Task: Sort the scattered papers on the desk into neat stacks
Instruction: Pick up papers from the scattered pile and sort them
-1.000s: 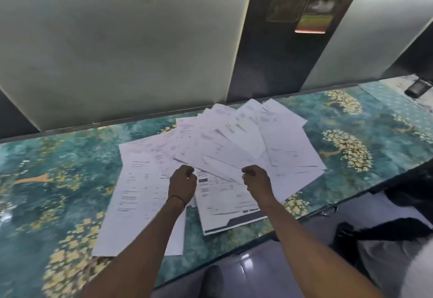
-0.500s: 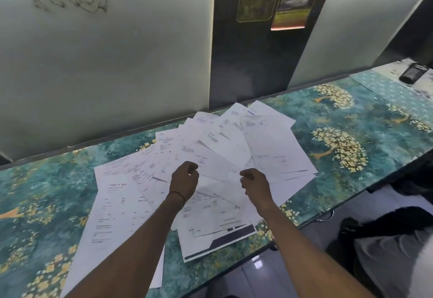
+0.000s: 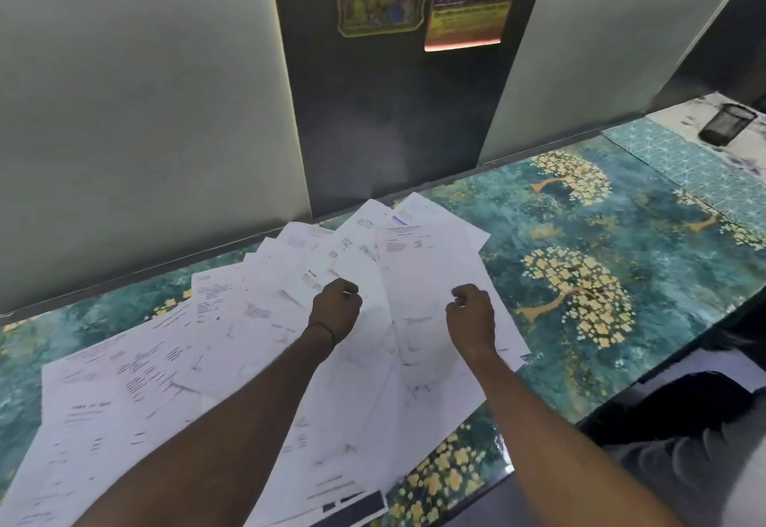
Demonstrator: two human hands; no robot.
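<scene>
Both hands curled over fanned papers (image 3: 248, 319)
Left hand (image 3: 335, 307) and right hand (image 3: 471, 315) look loosely closed; whether either pinches a sheet I cannot tell. Best sweep the sheets between them together on the worktop (image 3: 621, 236).

The papers (image 3: 232, 344) are white printed sheets, many bearing blocks of dark text, spread in a loose overlapping fan across the counter (image 3: 601, 211). The fan runs from the counter's near left edge up toward its back edge, where several corners splay outward. One sheet at the near edge shows a dark band. The sheets lie flat, askew to one another, unstacked.
</scene>
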